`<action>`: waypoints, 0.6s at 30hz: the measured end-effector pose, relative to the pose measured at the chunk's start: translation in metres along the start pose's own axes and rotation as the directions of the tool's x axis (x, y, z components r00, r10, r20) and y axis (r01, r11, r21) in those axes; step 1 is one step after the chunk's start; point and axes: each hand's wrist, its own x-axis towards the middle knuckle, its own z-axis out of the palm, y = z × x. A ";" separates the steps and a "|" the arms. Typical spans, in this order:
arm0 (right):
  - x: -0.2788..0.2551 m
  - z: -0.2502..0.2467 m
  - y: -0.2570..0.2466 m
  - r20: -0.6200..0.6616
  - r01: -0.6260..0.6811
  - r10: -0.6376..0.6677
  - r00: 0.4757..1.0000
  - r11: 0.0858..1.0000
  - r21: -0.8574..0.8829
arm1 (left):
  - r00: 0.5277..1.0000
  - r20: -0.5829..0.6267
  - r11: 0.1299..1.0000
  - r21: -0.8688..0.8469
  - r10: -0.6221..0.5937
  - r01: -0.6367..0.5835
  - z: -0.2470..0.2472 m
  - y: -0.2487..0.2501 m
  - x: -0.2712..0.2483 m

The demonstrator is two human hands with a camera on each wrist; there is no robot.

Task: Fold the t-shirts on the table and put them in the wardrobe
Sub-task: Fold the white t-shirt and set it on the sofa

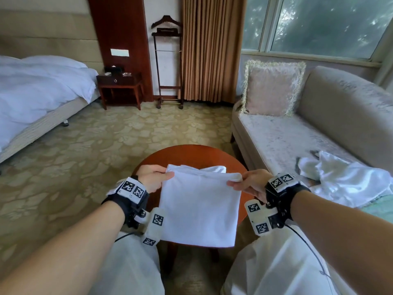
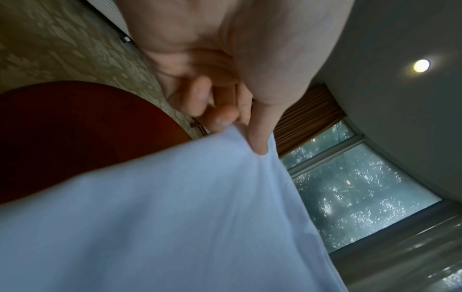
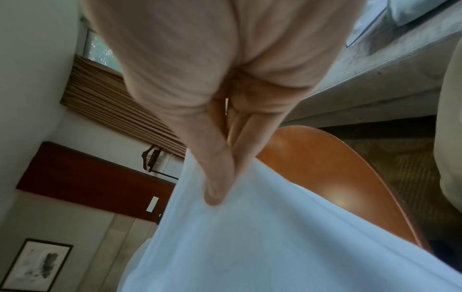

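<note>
White cotton t-shirt (image 1: 198, 205), partly folded into a rectangle, hangs over the round table (image 1: 187, 153) between 2 hands. Its upper edge is lifted and stretched level; the lower edge hangs past the table's near rim, in front of the person's knees. A folded-back layer of the same shirt shows behind the upper edge.

Left hand (image 1: 153, 177): grips the upper left corner of the t-shirt. The left wrist view shows the thumb (image 2: 260, 136) pressed on the fabric against the curled fingers (image 2: 200, 94), so the corner is pinched between them.

Right hand (image 1: 252, 182): grips the upper right corner. The right wrist view shows the thumb and fingers (image 3: 217, 183) laid close together, pinching the cloth edge between them.

Both wrists carry black straps with white marker blocks. A cable runs from each wrist unit toward the person's lap.

Table condition: reddish wooden top, visible beyond and on both sides of the shirt.

Surroundings:
1. A pale sofa (image 1: 308, 135) stands to the right, with a fringed cushion (image 1: 273, 89) at its far end.
2. A crumpled white garment (image 1: 344, 179) lies on the sofa seat near the right forearm.
3. A bed (image 1: 40, 88) with white linen stands to the left, a dark nightstand (image 1: 120, 86) beside it.
4. A wooden valet stand (image 1: 168, 60) stands against the far wall, next to brown curtains (image 1: 212, 47).
5. Patterned carpet (image 1: 95, 141) covers the floor.
</note>
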 end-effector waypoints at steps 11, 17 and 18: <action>0.142 -0.001 -0.011 -0.299 -0.126 0.055 0.953 0.966 -0.224 | 0.979 0.199 0.976 0.206 0.036 -0.077 0.025 -0.018 0.111; 0.198 -0.002 -0.007 -0.251 -0.137 0.040 0.967 0.913 -0.384 | 0.963 0.266 0.955 0.292 -0.038 -0.043 0.047 -0.033 0.162; 0.204 -0.001 -0.007 -0.234 -0.121 0.032 0.972 0.919 -0.375 | 0.964 0.263 0.952 0.305 -0.044 -0.040 0.050 -0.036 0.168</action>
